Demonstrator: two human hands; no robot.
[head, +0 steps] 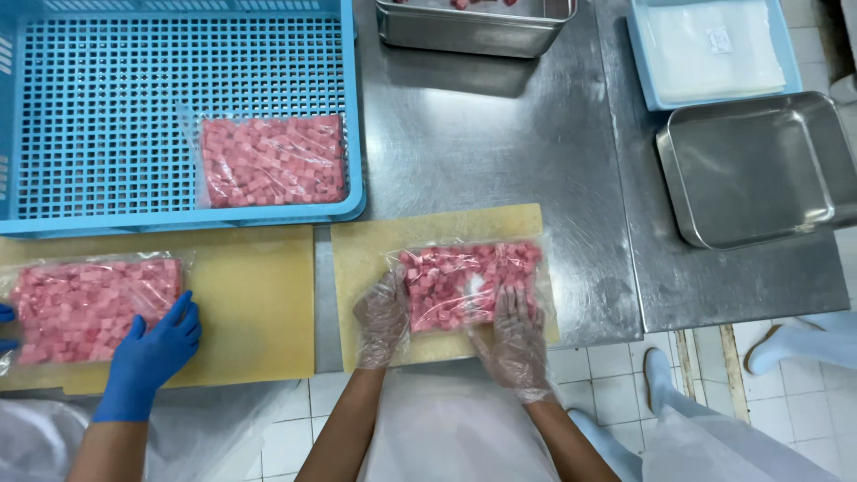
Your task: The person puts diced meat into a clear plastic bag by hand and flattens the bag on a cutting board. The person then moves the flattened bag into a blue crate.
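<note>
On the right board [366,268] your bag [469,284] of pink cubes lay long axis left-right, between your hands: left hand [382,318] flat-open against its left edge, right hand [515,337] spread flat on its near right corner, neither gripping.

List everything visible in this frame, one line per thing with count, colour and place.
bag of pink cubes: one, clear, on the right board, under both the person's hands
right cutting board: one, tan, table edge
left cutting board: one, tan, beside it
co-worker's bag of pink cubes: one, on the left board
crate: one, blue, top left
bag in the crate: one, clear, pink cubes
empty metal tray: one, steel, right
deep metal pan: one, top centre
pale blue tray: one, top right, holding clear sheets
co-worker's hand: blue glove
left hand: clear glove
right hand: clear glove
</note>
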